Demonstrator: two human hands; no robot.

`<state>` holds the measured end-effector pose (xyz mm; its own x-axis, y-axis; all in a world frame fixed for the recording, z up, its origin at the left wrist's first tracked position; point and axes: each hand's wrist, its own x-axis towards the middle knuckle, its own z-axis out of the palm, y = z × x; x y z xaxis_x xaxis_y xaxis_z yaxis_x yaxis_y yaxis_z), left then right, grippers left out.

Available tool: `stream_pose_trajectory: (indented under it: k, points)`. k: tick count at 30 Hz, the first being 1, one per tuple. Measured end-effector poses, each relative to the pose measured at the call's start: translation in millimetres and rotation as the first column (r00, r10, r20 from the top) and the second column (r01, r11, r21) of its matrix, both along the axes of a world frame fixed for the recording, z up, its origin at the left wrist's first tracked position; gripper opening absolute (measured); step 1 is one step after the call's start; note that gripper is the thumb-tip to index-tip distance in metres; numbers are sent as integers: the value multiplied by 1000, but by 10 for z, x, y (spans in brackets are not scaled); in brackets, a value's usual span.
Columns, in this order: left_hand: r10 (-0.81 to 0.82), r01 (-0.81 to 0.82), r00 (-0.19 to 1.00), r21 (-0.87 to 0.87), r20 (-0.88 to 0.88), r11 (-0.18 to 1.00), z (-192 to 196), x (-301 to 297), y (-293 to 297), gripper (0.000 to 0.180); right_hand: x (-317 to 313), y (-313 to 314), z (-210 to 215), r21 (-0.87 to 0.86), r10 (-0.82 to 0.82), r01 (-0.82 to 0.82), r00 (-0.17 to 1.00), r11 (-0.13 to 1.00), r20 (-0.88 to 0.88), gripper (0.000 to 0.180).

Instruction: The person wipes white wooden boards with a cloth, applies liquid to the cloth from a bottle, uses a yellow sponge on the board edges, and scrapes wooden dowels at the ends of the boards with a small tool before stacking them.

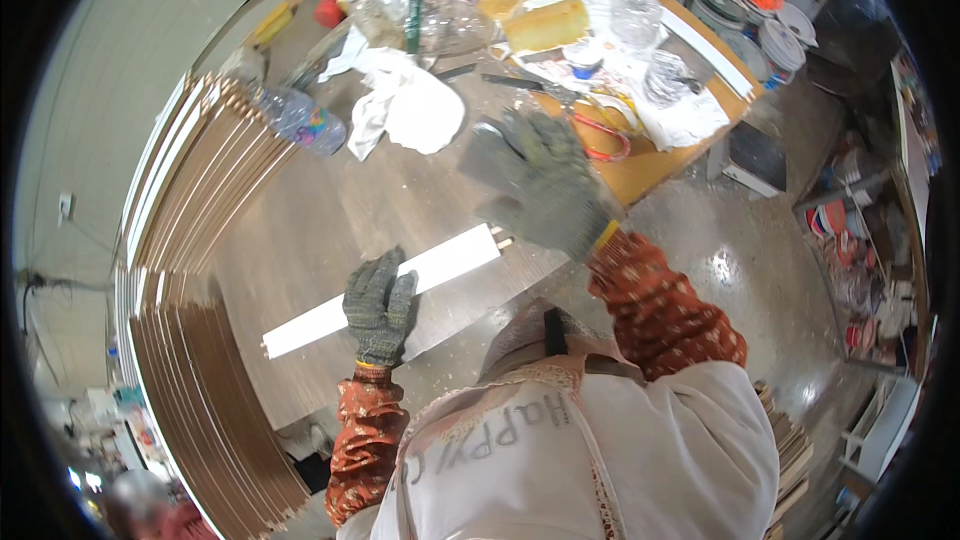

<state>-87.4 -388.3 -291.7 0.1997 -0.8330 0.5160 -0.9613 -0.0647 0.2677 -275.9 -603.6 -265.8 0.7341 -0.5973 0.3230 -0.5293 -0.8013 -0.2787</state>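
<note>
Resting flat on the long white laminated wooden strip (385,290), the left hand (379,305), in a grey knitted glove, has its fingers stretched out, pinning rather than clasping. The strip lies on the brown wood-grain tabletop (320,210), running from 8 o'clock to 2 o'clock. The gloved right hand (545,190) hovers spread open beyond its 2 o'clock end. The strip looks light, stiff and smooth-faced; holding its long edges near mid-length seems safest.

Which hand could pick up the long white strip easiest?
Probably the left hand: it already rests on the white strip. The right hand is raised above the wooden board, off the strip.
</note>
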Motion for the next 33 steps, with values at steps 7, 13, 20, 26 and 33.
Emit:
stream_pose_trajectory:
  k: [7, 13, 20, 26, 33]
  points:
    - [124, -130, 987, -53, -98, 990, -84, 0, -11, 15, -32, 43, -109, 47, -20, 16, 996, 999, 82, 59]
    - [126, -132, 983, -44, -131, 990, -106, 20, 19, 14, -267, -138, -347, -151, 6, 50, 937, 987, 349, 43]
    - [99, -108, 990, -77, -104, 991, -133, 65, 21, 12, -1200, -1408, 149, -30, -426, 470, 824, 882, 374, 44]
    - [102, -112, 986, -68, -132, 991, -109, 43, 5, 13, -1408, -1910, 160, -50, -614, 632, 728, 774, -303, 60]
    - [100, -108, 986, -54, -137, 993, -93, 51, 6, 13, -1531, -2079, 333, 68, -549, 561, 824, 825, -143, 30]
